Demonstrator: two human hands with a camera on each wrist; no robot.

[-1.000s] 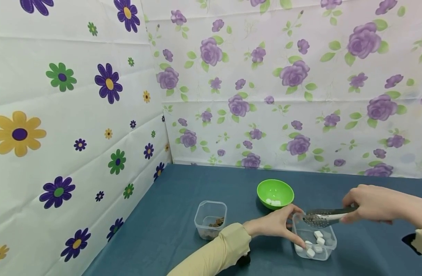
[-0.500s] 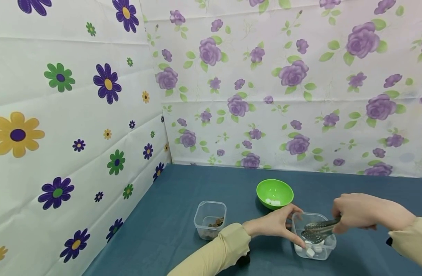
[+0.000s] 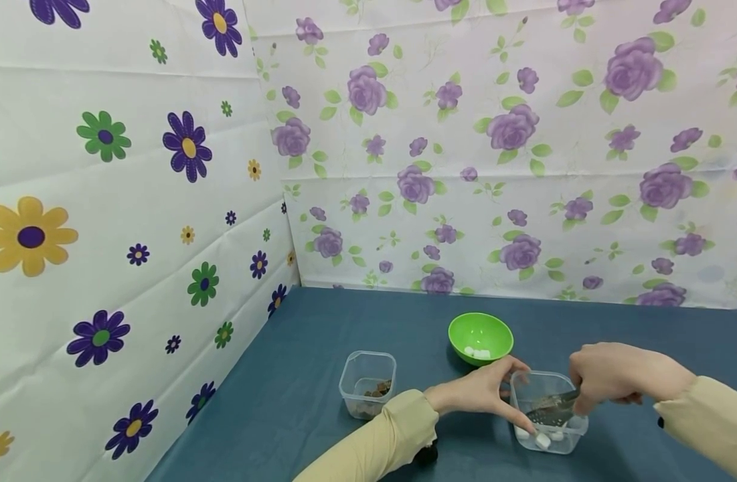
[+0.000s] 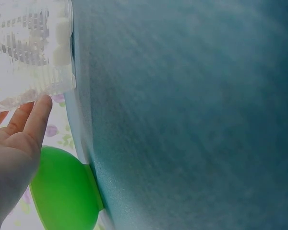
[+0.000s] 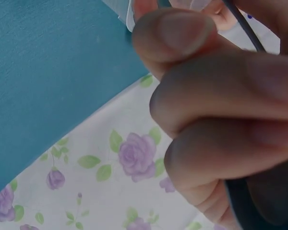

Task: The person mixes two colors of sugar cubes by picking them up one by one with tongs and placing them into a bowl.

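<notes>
My left hand [image 3: 479,389] holds a clear plastic container [image 3: 573,444] by its left side, thumb at the front and fingers toward the back rim. White marshmallow-like pieces [image 3: 543,441] lie on its bottom. In the left wrist view the fingers lie against the container wall [image 4: 62,79]. My right hand [image 3: 621,375] grips metal tongs [image 3: 551,410] with perforated heads, which reach down inside the container over the white pieces. Whether the heads pinch a piece I cannot tell. In the right wrist view, curled fingers [image 5: 221,96] fill the right side.
Just behind the left hand stands a green bowl [image 3: 461,338] with a few white pieces [image 3: 478,352] in it. Farther left is a second clear container [image 3: 351,402] with brown chunks [image 3: 380,388]. A blue cloth [image 3: 308,348] covers the table, and flowered sheets [image 3: 356,147] hang behind and left.
The right hand has moved left and down, bringing the tongs from above the container's rim down among the white pieces. The left hand has stayed in place on the container.
</notes>
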